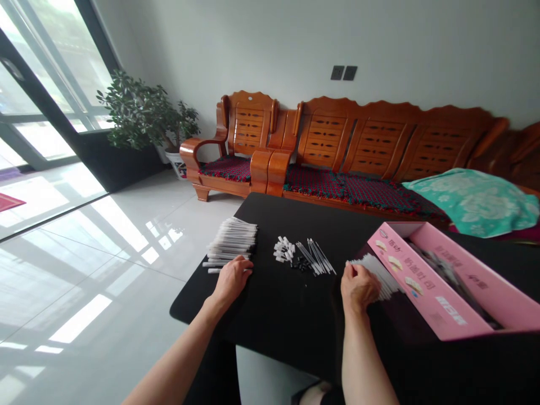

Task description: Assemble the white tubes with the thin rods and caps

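L hand: pos. at the near edge of the row of slim white tubular rods w/ dark R-hand ends, on the L side of the black smooth-topped table. Your fingers are bent downward, tips near the R ends of the closest rods; you can't tell from this view whether they pinch one.

R hand: pos. at the L end of the flat stack of thin translucent-white plastic tubes. Fingers are curled, thumb drawn in toward the index finger; the grip itself is hidden, so you can't confirm a pinch on any tube.

Btwn your hands, L to R: a loose heap of short white cylindrical plastic pieces, a scatter of small black pieces, and a group of slender grey rods w/ pointed tips, lying approx. parallel on the diag. The black pcs sit just beside the grey rods' L side.

Far R: the long pink open-top cardboard box w/ printed panels stands beside the tube stack. Dark contents lie inside, type unclear.

Bkgd, beyond the table: a reddish-brown carved wooden sofa and a turquoise floral cloth on its R part.
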### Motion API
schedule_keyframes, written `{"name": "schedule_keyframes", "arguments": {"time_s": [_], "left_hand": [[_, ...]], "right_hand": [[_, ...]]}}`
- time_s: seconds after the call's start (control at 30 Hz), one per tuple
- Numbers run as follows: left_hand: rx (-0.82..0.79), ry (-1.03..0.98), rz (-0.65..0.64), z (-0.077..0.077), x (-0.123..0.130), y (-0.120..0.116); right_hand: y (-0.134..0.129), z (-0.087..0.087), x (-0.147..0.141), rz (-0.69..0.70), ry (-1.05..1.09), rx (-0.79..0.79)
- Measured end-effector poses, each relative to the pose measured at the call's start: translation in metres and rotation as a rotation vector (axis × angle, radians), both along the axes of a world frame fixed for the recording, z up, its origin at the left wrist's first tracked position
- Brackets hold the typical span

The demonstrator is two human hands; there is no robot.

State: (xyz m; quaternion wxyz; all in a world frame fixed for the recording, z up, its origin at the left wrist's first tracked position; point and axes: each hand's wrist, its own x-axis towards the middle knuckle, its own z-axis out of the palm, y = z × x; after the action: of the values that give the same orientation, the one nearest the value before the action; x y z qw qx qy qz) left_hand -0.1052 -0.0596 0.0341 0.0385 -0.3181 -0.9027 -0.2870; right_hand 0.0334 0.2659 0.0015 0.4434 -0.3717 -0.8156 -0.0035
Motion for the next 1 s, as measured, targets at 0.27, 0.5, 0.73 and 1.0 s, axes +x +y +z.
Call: {"name": "schedule_keyframes", "arguments": {"time_s": [0.27, 0.5, 0.73, 1.0], "left_hand": [[0.103, -0.001, -0.089, 0.000, 0.018, 0.005], [0.445, -0.007, -0.274, 0.028, 0.027, 0.066], [0.573, -0.018, -0.368, 0.004, 0.022, 0.113], [0.604, 0.005, -0.374, -0.014, 0.022, 0.119]], "right_hand": [[-0.009, 0.002, -0.005, 0.096, 0.094, -0.067], [-0.067, 0.023, -0.021, 0.793, 0.080, -0.530], [-0.078, 0.029, -0.023, 0.977, 0.042, -0.829], [-0.076, 0.026, -0.025, 1.015, 0.014, -0.878]]}}
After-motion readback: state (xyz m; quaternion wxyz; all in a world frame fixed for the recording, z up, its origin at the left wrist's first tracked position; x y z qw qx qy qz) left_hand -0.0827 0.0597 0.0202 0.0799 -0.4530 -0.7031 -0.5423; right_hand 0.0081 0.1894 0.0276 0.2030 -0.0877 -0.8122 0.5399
